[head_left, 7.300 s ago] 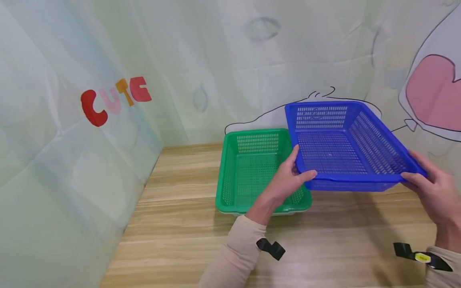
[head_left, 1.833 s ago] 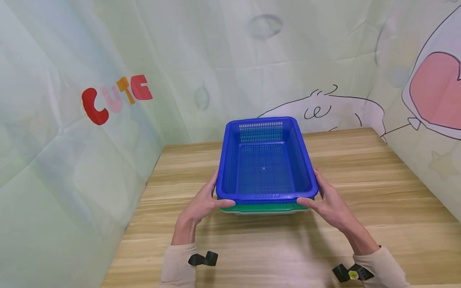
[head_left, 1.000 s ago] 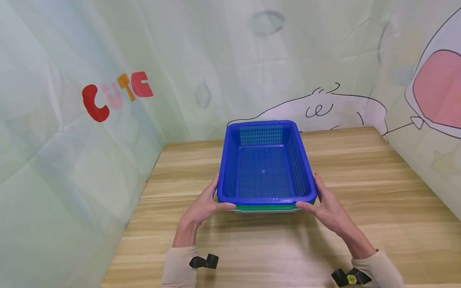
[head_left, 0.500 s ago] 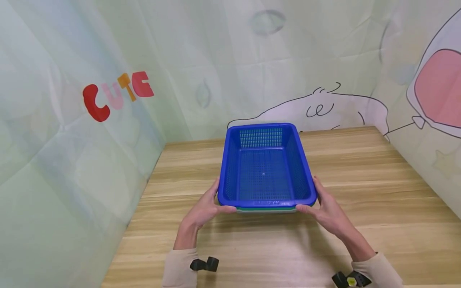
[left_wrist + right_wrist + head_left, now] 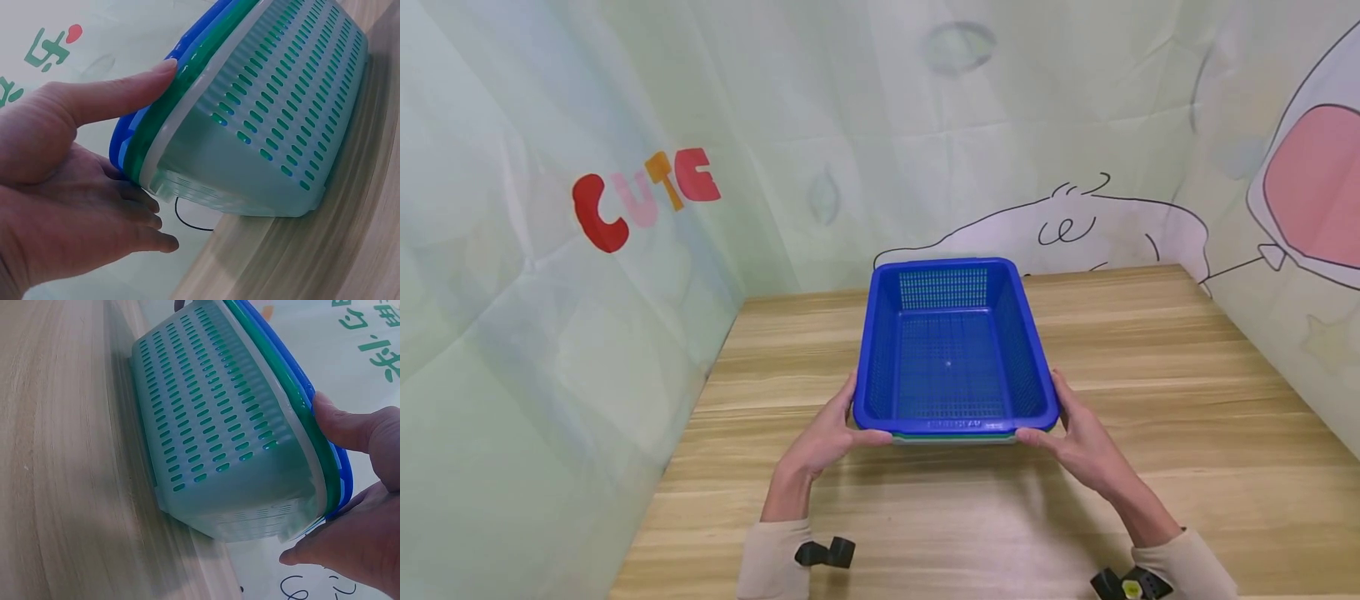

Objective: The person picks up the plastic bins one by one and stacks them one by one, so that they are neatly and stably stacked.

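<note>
A blue rectangular plastic basket (image 5: 951,362) sits nested on top of a stack. Under its rim runs the rim of a green basket (image 5: 199,57). Lowest is a pale translucent basket (image 5: 209,153) with rows of slots, standing on the wooden table. My left hand (image 5: 823,437) holds the near left corner of the blue rim, thumb along the front and fingers at the side. At the near right corner, my right hand (image 5: 1086,442) holds the rim the same way. Both wrist views show the thumbs against the stacked rims, with the fingers partly hidden behind the corner.
The wooden table (image 5: 1187,400) extends to both sides of the stack. A printed cloth backdrop (image 5: 820,125) hangs behind and at the left, with coloured letters (image 5: 601,214). A pink heart (image 5: 1318,183) is printed at the right. Black straps (image 5: 826,552) sit at the wrists.
Earlier, the hands held the blue basket tilted at the right, beside the green one. It has moved left over the green basket and sunk down into it; the last half second shows hardly any movement.
</note>
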Motion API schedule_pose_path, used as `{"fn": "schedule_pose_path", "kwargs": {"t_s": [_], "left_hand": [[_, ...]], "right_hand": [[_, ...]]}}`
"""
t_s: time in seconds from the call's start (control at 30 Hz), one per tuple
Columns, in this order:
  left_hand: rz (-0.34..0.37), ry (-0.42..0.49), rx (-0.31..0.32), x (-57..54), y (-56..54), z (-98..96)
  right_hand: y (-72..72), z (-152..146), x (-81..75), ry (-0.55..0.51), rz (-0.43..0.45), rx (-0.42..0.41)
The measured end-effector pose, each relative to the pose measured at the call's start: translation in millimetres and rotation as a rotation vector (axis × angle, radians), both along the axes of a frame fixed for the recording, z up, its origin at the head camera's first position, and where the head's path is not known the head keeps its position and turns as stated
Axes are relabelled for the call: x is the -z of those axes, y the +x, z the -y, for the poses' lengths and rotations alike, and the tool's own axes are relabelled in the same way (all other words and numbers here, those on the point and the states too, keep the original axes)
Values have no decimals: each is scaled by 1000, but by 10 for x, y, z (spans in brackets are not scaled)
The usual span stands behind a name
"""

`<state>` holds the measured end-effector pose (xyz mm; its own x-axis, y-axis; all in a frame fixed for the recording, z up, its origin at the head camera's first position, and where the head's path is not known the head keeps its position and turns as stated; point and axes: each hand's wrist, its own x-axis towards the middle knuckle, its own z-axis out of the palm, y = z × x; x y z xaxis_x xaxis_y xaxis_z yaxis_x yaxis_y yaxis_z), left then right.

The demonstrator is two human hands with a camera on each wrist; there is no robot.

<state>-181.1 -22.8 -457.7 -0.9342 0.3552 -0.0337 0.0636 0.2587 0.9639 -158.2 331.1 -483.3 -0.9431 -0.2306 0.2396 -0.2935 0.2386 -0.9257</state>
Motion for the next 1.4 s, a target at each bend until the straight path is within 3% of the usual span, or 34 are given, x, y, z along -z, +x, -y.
{"fn": "schedule_pose_path", "kwargs": {"t_s": [0.57, 0.83, 1.23, 1.4], "left_hand": [[10, 34, 14, 9, 50, 0], [16, 2, -16, 2, 64, 43], [27, 24, 10, 16, 47, 42], [39, 2, -15, 13, 33, 37]], "right_hand": [[-6, 3, 20, -51, -28, -44], [5, 26, 20, -42, 4, -45], [2, 40, 28, -34, 9, -37], [1, 37, 28, -25, 38, -17]]}}
